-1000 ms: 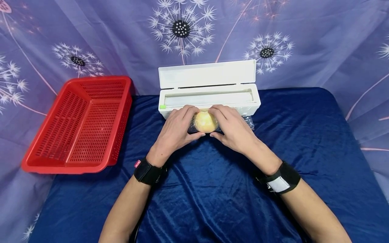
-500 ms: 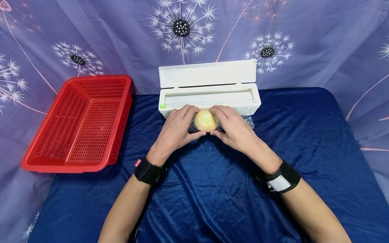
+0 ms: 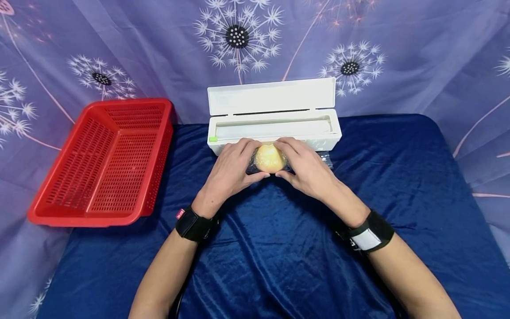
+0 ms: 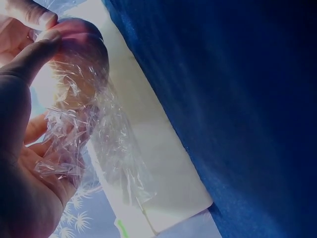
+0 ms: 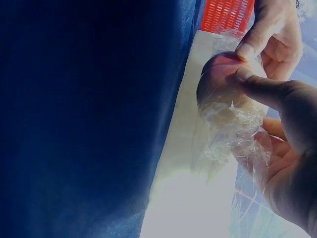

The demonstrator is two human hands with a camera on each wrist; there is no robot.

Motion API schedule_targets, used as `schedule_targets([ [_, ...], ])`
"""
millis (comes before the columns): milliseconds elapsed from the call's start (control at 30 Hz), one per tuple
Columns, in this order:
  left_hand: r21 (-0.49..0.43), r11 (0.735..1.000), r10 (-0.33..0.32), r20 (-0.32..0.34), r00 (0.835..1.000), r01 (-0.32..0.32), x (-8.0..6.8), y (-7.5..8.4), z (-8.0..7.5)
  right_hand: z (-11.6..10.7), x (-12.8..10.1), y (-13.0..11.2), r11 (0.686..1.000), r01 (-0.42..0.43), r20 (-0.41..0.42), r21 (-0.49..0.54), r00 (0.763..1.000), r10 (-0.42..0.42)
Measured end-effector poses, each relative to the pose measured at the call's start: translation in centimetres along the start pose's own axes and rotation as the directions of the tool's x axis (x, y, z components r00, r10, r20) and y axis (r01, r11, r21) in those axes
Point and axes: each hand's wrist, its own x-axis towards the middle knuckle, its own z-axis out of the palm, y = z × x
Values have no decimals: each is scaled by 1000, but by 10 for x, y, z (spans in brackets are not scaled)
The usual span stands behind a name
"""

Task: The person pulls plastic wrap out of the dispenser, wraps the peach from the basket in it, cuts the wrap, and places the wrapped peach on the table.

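On the blue cloth (image 3: 279,261), centre rear: one round yellow fruit (image 3: 269,158), wrapped in clear cling film (image 4: 84,134), lying just in front of the white dispenser box.

Left hand (image 3: 231,170): fingers curled round the fruit's left side, thumb at its near edge; the left wrist view shows crumpled film bunched against the palm. Gripping the fruit.

Right hand (image 3: 307,170): fingers curled round the fruit's right side, thumb tip near the left thumb. Gripping the fruit through the film; loose film hangs below the palm in the right wrist view.

White dispenser box (image 3: 275,128): long, lid standing open against the backdrop, film roll visible in the trough, small green tab at its left front corner. It sits directly behind the hands, touching or nearly touching the fingertips; which of the two cannot be told. A strip of film lies on the cloth right of the right hand, by the box front.

Red perforated basket (image 3: 99,164): left of the cloth, tilted, well apart from the hands.

Backdrop: purple fabric (image 3: 418,53) with dandelion print.

Black bands on both wrists.
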Motion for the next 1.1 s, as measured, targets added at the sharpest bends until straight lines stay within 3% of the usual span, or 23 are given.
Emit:
schedule_targets([
  [267, 6, 1000, -13, 29, 1000, 12, -1, 1, 0, 1, -1, 0, 1000, -5, -10, -10, 1000, 5],
  [1100, -5, 1000, -19, 33, 999, 19, -2, 2, 0, -1, 0, 0, 999, -32, 19, 13, 999, 32],
])
